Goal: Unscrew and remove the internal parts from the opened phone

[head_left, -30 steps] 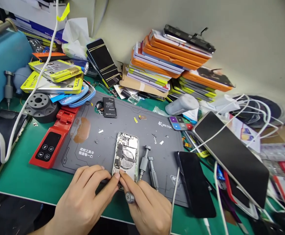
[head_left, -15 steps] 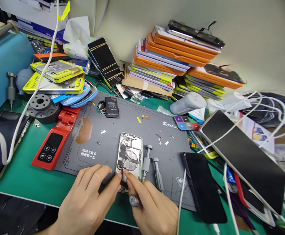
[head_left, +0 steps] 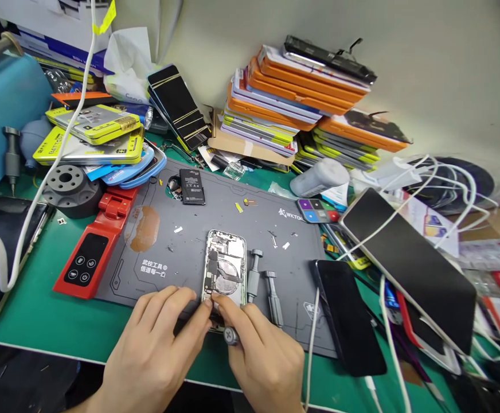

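An opened phone lies on the grey work mat, its board and a round coil showing. My left hand grips its lower left edge, fingers bent, the index fingertip on the lower inside. My right hand is closed around a small screwdriver, whose round cap points toward me. The right index fingertip presses beside the left one, low inside the phone. What lies beneath both fingertips is hidden. Two grey screwdrivers, a left one and a right one, rest just right of the phone.
A loose battery lies at the mat's top. Left stands a red device; right are a black phone with a white cable and a larger dark slab. Stacked orange boxes stand behind. Tiny parts dot the mat.
The view has shifted slightly, so most things sit a little further left. Both hands stay at the phone's lower end, with the right fingers moved only slightly.
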A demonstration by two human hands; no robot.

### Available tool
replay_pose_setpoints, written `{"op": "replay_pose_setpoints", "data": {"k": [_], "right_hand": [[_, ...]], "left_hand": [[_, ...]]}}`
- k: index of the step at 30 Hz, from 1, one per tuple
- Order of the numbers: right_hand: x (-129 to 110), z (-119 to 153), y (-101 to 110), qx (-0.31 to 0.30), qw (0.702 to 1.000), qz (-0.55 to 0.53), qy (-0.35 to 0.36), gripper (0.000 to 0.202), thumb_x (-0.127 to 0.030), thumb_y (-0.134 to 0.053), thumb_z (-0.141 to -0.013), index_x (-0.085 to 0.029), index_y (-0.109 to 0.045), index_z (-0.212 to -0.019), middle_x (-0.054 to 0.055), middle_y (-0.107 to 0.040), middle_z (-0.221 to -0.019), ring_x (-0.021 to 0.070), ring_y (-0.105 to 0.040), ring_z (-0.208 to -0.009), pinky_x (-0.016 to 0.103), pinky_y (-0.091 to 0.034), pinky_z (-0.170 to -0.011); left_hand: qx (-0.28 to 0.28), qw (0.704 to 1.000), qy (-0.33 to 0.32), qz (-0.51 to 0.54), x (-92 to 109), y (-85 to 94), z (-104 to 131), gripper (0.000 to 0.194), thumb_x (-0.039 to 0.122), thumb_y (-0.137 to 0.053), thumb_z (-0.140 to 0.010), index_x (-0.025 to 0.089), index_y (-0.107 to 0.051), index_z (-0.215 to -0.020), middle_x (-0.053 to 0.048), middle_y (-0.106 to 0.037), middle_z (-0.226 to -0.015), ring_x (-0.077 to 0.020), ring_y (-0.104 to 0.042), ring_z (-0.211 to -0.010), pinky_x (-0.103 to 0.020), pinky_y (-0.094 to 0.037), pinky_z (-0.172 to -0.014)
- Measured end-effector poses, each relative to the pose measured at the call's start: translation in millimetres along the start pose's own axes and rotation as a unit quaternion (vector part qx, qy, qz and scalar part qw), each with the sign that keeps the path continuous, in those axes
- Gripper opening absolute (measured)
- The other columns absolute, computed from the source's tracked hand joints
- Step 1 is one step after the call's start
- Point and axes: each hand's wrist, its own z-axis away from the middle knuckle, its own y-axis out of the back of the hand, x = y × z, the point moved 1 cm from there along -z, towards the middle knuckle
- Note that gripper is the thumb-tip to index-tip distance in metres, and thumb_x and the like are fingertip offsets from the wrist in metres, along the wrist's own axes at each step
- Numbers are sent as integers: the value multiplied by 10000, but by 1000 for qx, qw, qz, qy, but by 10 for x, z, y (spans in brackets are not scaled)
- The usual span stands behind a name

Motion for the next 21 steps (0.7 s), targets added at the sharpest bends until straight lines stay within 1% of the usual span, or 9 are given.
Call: {"op": "replay_pose_setpoints", "data": {"k": [6, 11, 15, 21], "right_hand": [[-5, -11, 9, 5, 1000, 3, 6, 336, 4, -454, -1066, -141, -727, -1195, -7, -665, -725, 126, -546, -589, 273, -392, -594], [-15, -10, 2, 6, 1000, -4, -1, 353, 14, -450, -1062, -144, -728, -1210, -10, -670, -735, 118, -566, -599, 274, -396, -606], [-8, -22, 5, 7, 1000, -2, 4, 327, 0, -460, -1074, -137, -730, -1197, -10, -662, -730, 111, -559, -591, 278, -385, -592], [-13, -35, 13, 17, 1000, -10, 6, 345, 57, -474, -1038, -113, -734, -1190, -5, -668, -729, 118, -535, -600, 280, -375, -589]], "left_hand": [[-7, 1000, 0, -2, -2, 10, -25, 205, 121, -614, -1114, 116, -763, -1255, -124, -709, -1199, -265, -655, -1135, -414, -512, -968], [-3, 1000, 1, 0, 5, 24, -38, 201, 113, -613, -1113, 112, -759, -1251, -119, -712, -1171, -260, -654, -1131, -411, -517, -964], [-3, 1000, 1, -4, 10, 25, -40, 198, 119, -599, -1121, 117, -755, -1243, -115, -719, -1160, -258, -659, -1123, -410, -527, -948], [-6, 1000, -2, -2, 9, 20, -35, 195, 117, -618, -1112, 110, -752, -1254, -120, -719, -1181, -262, -660, -1139, -418, -532, -952]]}}
